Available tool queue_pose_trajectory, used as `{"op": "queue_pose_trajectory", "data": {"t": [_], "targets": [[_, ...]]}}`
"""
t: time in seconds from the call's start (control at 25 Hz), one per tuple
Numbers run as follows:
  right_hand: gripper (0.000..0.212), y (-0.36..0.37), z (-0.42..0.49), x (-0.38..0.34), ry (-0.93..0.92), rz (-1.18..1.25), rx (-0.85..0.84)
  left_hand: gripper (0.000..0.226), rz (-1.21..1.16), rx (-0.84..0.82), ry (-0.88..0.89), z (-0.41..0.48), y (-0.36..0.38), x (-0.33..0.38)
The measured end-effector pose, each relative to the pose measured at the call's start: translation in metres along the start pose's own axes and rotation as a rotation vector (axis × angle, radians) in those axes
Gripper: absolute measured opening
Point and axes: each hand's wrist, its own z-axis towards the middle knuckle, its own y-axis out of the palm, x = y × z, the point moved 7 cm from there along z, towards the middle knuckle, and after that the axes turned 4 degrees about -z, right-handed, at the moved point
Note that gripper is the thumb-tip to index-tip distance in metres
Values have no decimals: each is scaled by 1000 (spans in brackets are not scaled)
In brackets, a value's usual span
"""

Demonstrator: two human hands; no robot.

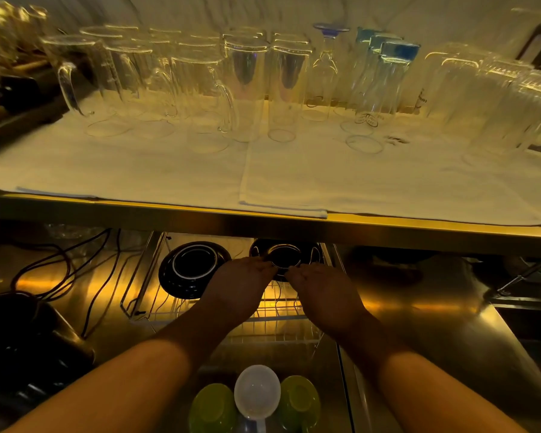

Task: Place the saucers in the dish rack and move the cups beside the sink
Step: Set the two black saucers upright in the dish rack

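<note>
Both of my hands reach under the shelf to a dark cup (284, 257) that sits on a stack of black saucers (313, 252) at the back of the wire dish rack (275, 310). My left hand (238, 285) grips the cup's left side and my right hand (322, 292) its right side. A second stack of black saucers (191, 270) with a white ring leans in the rack to the left, apart from my hands. The shelf's edge hides the far side of the cup.
A steel shelf (263, 223) overhangs the rack, carrying white cloths and several upturned glasses (247, 89). Dark cables (75, 260) and a dark pot (28, 332) lie left. A sink (531, 320) is at right. Two green bowls (213, 407) and a clear ladle (256, 392) sit near me.
</note>
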Motion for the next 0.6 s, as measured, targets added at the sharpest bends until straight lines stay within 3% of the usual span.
{"op": "queue_pose_trajectory", "data": {"t": [0.24,0.44,0.6], "targets": [[39,24,4,3,48,8,-148,53,-3,-64,-40,8,27,-6],[23,10,-23,-5,6,66,84,47,-177,52,-44,-12,19,-13],[28,25,-50,-2,-3,74,-98,51,-187,3,-47,-20,23,-16]]}}
